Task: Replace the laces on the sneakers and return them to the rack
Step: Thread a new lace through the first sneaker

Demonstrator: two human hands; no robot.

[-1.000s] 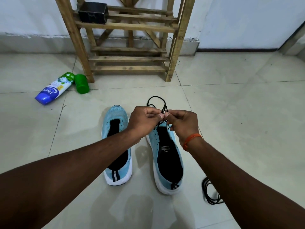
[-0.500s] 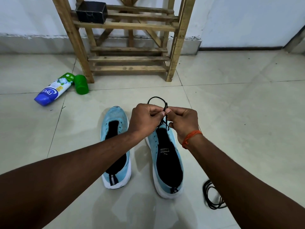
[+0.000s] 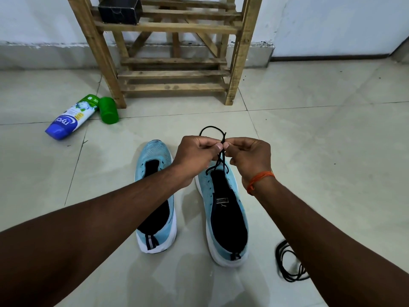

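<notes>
Head view, nearest first. Two bare forearms reach forward over a pale tiled floor (image 3: 321,151). A loose coil of black cord (image 3: 290,268) lies on the tiles just right of the right sneaker (image 3: 228,220), partly hidden by the right forearm. Both light-blue sneakers stand side by side, toes pointing away; the left sneaker (image 3: 155,227) shows no lace and is partly crossed by the left forearm. Above the right sneaker's forefoot, the left hand (image 3: 194,156) and right hand (image 3: 252,158) meet, fingers curled, each pinching the black lace (image 3: 222,161) between thumb and forefinger. Two strands rise from the front eyelets to the pinch; a loop arcs beyond it. An orange thread (image 3: 259,180) circles the right wrist. Farther left lie a blue-and-white bottle (image 3: 68,118) and a green cap (image 3: 108,110). A wooden rack (image 3: 174,74) stands at the wall, a black box (image 3: 119,8) on its upper shelf.
</notes>
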